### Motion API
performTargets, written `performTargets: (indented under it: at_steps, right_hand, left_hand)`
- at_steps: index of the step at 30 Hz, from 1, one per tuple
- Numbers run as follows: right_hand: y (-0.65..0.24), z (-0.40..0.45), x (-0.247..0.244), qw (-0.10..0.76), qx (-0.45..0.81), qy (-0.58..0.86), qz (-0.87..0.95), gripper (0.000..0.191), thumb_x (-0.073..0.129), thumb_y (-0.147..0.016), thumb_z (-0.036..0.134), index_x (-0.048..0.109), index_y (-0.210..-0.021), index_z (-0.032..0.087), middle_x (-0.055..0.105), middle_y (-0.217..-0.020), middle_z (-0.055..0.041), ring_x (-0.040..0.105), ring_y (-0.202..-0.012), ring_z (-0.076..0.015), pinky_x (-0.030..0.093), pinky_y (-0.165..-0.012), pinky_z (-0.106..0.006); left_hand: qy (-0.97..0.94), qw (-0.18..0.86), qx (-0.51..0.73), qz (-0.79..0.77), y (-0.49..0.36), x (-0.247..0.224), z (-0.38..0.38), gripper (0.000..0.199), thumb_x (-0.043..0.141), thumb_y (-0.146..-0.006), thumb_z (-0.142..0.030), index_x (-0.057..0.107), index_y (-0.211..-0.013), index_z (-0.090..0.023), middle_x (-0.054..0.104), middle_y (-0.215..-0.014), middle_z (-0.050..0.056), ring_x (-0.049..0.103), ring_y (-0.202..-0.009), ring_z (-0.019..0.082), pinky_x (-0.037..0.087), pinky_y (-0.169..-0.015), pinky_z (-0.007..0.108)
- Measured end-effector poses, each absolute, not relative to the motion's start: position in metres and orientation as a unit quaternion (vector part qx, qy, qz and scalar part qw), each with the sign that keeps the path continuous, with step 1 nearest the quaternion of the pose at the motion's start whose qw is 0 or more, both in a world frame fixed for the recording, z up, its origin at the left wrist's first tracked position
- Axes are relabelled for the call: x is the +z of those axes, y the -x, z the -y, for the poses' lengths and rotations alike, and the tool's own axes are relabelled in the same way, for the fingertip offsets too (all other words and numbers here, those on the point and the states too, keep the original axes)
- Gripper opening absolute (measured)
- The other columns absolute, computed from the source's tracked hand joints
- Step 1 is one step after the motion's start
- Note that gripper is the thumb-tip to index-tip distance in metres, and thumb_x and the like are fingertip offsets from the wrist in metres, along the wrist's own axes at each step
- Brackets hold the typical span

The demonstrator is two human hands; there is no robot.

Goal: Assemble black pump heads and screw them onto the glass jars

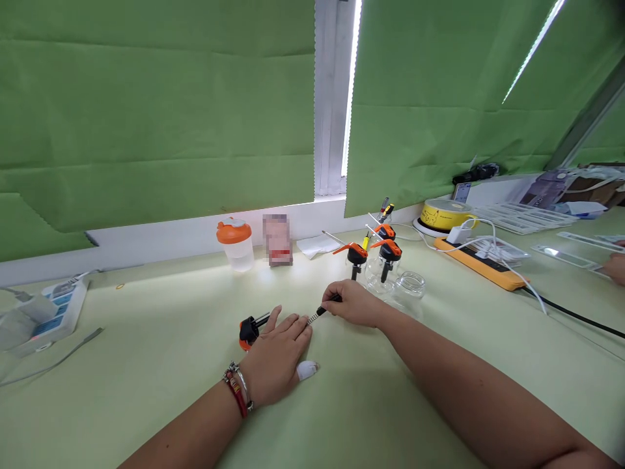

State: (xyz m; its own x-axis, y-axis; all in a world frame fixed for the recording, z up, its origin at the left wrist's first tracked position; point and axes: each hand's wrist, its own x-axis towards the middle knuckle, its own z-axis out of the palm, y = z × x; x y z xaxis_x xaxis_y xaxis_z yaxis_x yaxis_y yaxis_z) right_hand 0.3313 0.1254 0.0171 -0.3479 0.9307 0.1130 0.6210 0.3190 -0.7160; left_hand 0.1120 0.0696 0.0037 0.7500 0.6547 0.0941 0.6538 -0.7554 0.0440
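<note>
My left hand point(278, 358) lies flat, palm down, with its fingers stretched out and a white wrap around the thumb. It partly covers a black and orange pump head point(249, 331) with thin metal rods, lying on its side. Whether the palm presses on it is hidden. At my left fingertips is the end of a small coil spring point(313, 319). My right hand point(349, 303) pinches a short black tube point(329, 304), from whose lower end the spring sticks out.
Black and orange pump heads point(357, 253) stand on clear glass jars behind my right hand, beside an open glass jar point(411, 285). An orange-lidded cup point(237, 244) stands by the wall. Power strips point(481, 264) lie at both sides. Another person's hand point(615, 267) is at far right.
</note>
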Motion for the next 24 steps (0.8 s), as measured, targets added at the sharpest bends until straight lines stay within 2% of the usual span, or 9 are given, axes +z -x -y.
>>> performTargets:
  at_steps: [4,9,13,16,20,24]
  right_hand:
    - [-0.340,-0.122,0.030,0.284,0.332,0.524,0.731,0.019,0.061,-0.072,0.029,0.066,-0.085,0.017,0.067,-0.076,-0.0029,0.057,-0.065,-0.0139,0.042,-0.056,-0.023]
    - [-0.340,-0.119,0.023,0.203,0.376,0.467,0.774,0.016,0.067,-0.066,0.023,0.070,-0.080,0.017,0.067,-0.077,-0.0018,0.060,-0.071,-0.0153,0.045,-0.064,-0.025]
    - [-0.336,-0.123,0.008,0.210,0.319,0.445,0.810,0.018,0.074,-0.059,0.018,0.072,-0.076,0.020,0.062,-0.106,-0.0039,0.060,-0.087,-0.0178,0.046,-0.077,-0.028]
    - [-0.333,-0.124,0.000,0.216,0.314,0.410,0.828,0.019,0.076,-0.059,0.019,0.073,-0.078,0.022,0.056,-0.119,-0.0037,0.055,-0.102,-0.0203,0.044,-0.086,-0.030]
    - [-0.325,-0.120,-0.006,0.220,0.329,0.375,0.838,0.019,0.074,-0.064,0.019,0.071,-0.082,0.021,0.060,-0.112,-0.0040,0.056,-0.099,-0.0191,0.045,-0.082,-0.029]
    - [-0.315,-0.117,-0.010,0.243,0.319,0.382,0.833,0.020,0.073,-0.063,0.016,0.069,-0.082,0.020,0.064,-0.097,-0.0022,0.057,-0.090,-0.0171,0.045,-0.077,-0.027]
  left_hand:
    - [-0.933,0.018,0.048,-0.355,-0.113,0.004,-0.069,0.051,0.041,-0.088,-0.048,0.043,-0.131,-0.021,0.045,-0.139,0.012,0.038,-0.128,0.029,0.008,-0.111,0.055]
    - [-0.934,0.031,0.049,-0.353,-0.111,0.005,-0.071,0.052,0.040,-0.089,-0.049,0.041,-0.133,-0.022,0.043,-0.141,0.011,0.036,-0.130,0.029,0.007,-0.111,0.055]
    - [-0.937,0.025,0.049,-0.345,-0.106,0.010,-0.072,0.051,0.042,-0.088,-0.045,0.041,-0.133,-0.021,0.040,-0.143,0.013,0.034,-0.132,0.028,0.005,-0.110,0.056]
    - [-0.927,0.010,0.075,-0.367,-0.097,0.016,-0.074,0.038,0.042,-0.089,-0.034,0.048,-0.124,-0.021,0.045,-0.140,0.013,0.039,-0.128,0.028,0.008,-0.109,0.058]
    - [-0.901,-0.028,0.115,-0.418,-0.076,0.026,-0.079,0.030,0.041,-0.086,-0.019,0.055,-0.112,-0.022,0.050,-0.135,0.011,0.046,-0.123,0.026,0.009,-0.108,0.056]
    - [-0.869,-0.051,0.136,-0.473,-0.055,0.036,-0.084,0.027,0.042,-0.084,-0.022,0.059,-0.105,-0.021,0.056,-0.128,0.010,0.049,-0.118,0.024,0.010,-0.109,0.052]
